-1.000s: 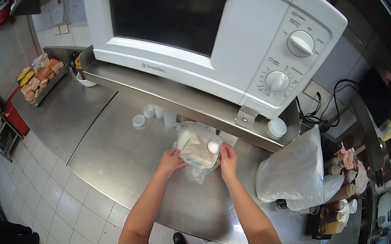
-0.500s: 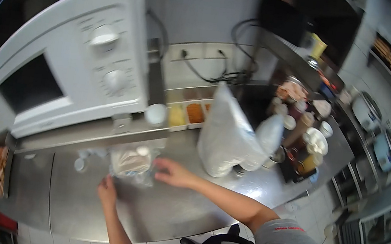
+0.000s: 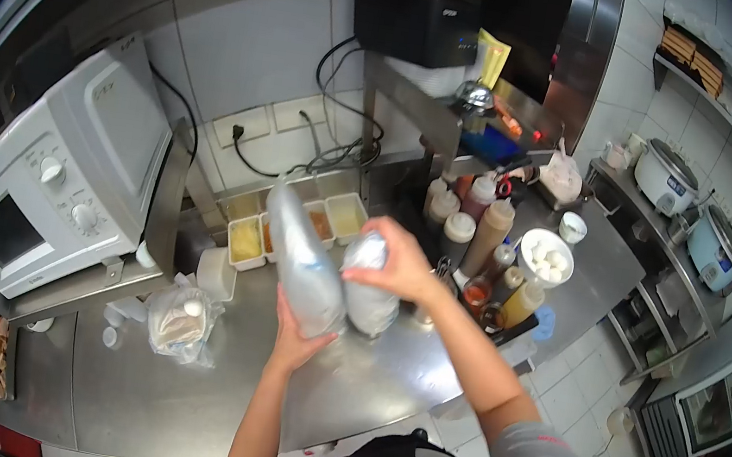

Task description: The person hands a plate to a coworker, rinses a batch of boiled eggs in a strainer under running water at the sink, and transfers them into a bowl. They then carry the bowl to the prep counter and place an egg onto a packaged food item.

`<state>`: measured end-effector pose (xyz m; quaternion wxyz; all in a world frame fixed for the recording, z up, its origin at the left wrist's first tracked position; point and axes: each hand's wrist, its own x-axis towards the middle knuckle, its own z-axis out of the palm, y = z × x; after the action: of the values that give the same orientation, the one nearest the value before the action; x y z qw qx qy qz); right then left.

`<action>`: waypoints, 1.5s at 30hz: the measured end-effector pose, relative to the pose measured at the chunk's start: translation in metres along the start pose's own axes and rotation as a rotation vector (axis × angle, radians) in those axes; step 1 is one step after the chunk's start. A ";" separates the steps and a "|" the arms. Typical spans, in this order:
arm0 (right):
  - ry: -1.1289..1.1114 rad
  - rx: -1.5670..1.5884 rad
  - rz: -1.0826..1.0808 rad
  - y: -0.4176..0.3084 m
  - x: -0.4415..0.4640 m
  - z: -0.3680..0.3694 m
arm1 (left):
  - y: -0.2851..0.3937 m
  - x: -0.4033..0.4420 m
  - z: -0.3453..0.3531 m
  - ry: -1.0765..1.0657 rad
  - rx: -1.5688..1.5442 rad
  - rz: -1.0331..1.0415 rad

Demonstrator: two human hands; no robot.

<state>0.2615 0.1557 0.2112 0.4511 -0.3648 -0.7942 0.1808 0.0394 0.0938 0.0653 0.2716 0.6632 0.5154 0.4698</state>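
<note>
A large whitish plastic bag stands tilted on the steel counter, tall and pointed at its top. My left hand cups its lower left side, thumb along the bottom and fingers against the plastic. Beside it bulges a smaller plastic bag; whether the two are joined I cannot tell. My right hand is closed around the upper part of the smaller one. To the left lies a clear bag with something pale and a small white item inside.
White tubs of toppings line the back of the counter. A microwave is at left. Sauce bottles and a white bowl of white round items stand at right. Small clear cups sit at left on the counter.
My hands have left the clear bag and moved right onto the whitish plastic bags. The view has turned to the right, and the larger bag is now tilted.
</note>
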 end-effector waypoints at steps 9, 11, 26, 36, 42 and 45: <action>0.105 0.279 -0.141 0.004 -0.035 -0.021 | -0.013 0.013 0.024 -0.093 -0.072 -0.281; 0.103 0.287 -0.080 0.006 -0.052 -0.032 | -0.006 0.018 0.035 -0.106 -0.090 -0.316; 0.133 0.245 -0.130 0.003 -0.082 -0.044 | -0.032 0.137 0.149 -0.188 0.032 0.056; 0.182 0.216 -0.127 0.004 -0.070 -0.031 | 0.002 0.202 0.198 0.025 0.291 -0.017; 0.254 0.204 -0.164 0.033 -0.026 0.001 | -0.023 0.220 0.125 -0.374 -0.309 -0.132; 0.309 0.207 -0.149 0.050 0.007 0.013 | 0.023 0.178 0.058 -0.350 -0.747 -0.443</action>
<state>0.2686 0.1948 0.1775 0.6149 -0.2804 -0.7174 0.1694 0.1063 0.2606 0.1222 0.6682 0.4633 0.3865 0.4352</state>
